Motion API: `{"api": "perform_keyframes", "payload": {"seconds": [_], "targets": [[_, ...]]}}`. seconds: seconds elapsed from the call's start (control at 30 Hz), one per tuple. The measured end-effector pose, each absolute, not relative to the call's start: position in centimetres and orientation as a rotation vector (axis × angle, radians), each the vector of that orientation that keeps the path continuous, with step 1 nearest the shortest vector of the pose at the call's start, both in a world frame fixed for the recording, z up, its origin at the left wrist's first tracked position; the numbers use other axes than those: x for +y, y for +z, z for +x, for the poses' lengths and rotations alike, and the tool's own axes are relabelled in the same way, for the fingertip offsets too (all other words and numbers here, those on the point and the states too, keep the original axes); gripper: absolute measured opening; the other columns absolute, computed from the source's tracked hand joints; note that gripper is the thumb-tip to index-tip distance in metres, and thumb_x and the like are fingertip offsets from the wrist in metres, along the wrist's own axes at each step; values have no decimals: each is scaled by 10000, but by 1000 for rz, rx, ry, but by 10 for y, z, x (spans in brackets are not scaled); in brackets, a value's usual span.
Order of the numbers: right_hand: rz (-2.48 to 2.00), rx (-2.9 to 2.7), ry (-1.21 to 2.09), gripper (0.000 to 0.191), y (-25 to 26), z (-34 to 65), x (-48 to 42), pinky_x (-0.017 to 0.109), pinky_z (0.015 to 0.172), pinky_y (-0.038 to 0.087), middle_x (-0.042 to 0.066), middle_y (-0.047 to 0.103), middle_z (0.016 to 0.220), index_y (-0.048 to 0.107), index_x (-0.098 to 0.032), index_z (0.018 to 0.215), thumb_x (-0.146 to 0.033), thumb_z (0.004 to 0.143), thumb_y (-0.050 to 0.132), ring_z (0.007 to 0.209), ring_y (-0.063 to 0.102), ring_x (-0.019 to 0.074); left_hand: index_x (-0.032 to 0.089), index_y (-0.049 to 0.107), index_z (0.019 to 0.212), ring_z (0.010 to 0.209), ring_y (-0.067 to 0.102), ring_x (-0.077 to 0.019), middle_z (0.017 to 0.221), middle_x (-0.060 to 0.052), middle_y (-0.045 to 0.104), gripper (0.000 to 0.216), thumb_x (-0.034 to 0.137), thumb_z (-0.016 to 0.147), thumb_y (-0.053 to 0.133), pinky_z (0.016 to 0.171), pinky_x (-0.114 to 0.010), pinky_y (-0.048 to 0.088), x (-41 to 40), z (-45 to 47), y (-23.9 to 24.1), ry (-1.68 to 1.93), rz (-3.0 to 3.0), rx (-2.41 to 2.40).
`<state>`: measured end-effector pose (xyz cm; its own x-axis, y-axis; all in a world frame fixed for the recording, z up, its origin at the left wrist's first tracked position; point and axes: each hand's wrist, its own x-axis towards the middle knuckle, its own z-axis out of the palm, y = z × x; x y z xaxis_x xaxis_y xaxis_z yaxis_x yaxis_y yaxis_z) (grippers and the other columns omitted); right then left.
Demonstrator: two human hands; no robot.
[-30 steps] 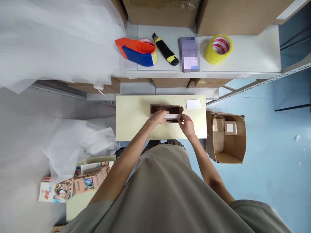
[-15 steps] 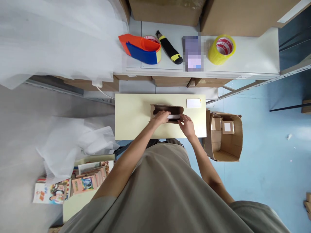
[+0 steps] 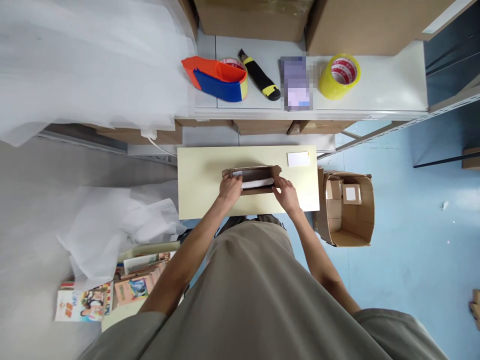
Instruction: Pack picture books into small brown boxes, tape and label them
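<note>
My small brown box (image 3: 258, 191) stands with its top open, in the middle of the pale yellow table (image 3: 202, 200). Inside it, along the near side, lies a thin white thing (image 3: 258, 183). More white shows at the far left inside, but I can't tell if it is part of the same thing.

A moment ago my left hand (image 3: 230, 189) was in the box, on the white thing. Now it has slid out to the left end, and its fingers are bent over the near left corner. The box has moved a bit to the left too. I think this means the white thing can rest in there without my left hand on it.

My right hand (image 3: 287, 194) has stayed at the right end. Its thumb and fingers are a little bent and close together, touching the edge. I can't tell how hard either hand grips, or if the right one also touches the white thing.

A white card (image 3: 299, 159) lies on the table, far and right of the box. Further right, a big open carton (image 3: 352, 227) stands on the floor. On the far shelf (image 3: 393, 90), from left to right, are an orange and blue tape holder (image 3: 217, 85), a black and yellow knife (image 3: 260, 77) and a yellow tape roll (image 3: 339, 77).
</note>
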<state>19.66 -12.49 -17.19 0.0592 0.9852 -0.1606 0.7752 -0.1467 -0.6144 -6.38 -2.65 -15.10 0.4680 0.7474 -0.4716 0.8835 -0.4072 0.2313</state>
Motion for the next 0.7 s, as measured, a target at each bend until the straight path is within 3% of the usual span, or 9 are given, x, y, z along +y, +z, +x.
{"api": "perform_keyframes", "payload": {"seconds": [0.17,0.3,0.5,0.6,0.7], "targets": [[-1996,-1761,807,496,-169,190,-120,587,1173,589,189,720,1530,679,-169,1540,-234,1054,603,1328,701,384,119,819,1161,1196,730,-380,1101,-216,809,339,91,957,549,1230,-550,464,-21,-81,-151,-312,2368,1303],[-1970,-1757,813,476,-163,188,-121,581,1157,609,174,734,1502,683,-202,1524,-239,1056,601,1311,721,373,177,806,1247,1248,703,-352,1171,-179,787,393,121,1029,484,1311,-551,398,-32,-93,-145,-82,2320,1351],[-1917,-1584,847,455,-158,188,-124,499,993,702,158,627,1579,647,-260,1517,-385,1080,629,1097,815,282,203,643,1432,1434,576,-407,1429,-222,628,409,259,1029,688,1250,-567,482,-65,-101,-143,330,1993,1792],[-1877,-1561,913,583,-161,187,-121,510,1025,691,169,663,1532,607,-248,1550,-498,1039,735,1166,806,305,180,543,1505,1404,616,-387,1424,-220,614,559,310,1006,759,1212,-524,532,-73,-100,-149,355,1856,1828],[-1782,-1742,1020,702,-165,185,-114,534,1155,629,162,695,1555,624,-248,1551,-480,941,883,1362,735,348,197,522,1559,1453,619,-352,1527,-204,611,578,393,1053,720,1231,-472,528,-74,-97,-153,298,1882,1619]]}}
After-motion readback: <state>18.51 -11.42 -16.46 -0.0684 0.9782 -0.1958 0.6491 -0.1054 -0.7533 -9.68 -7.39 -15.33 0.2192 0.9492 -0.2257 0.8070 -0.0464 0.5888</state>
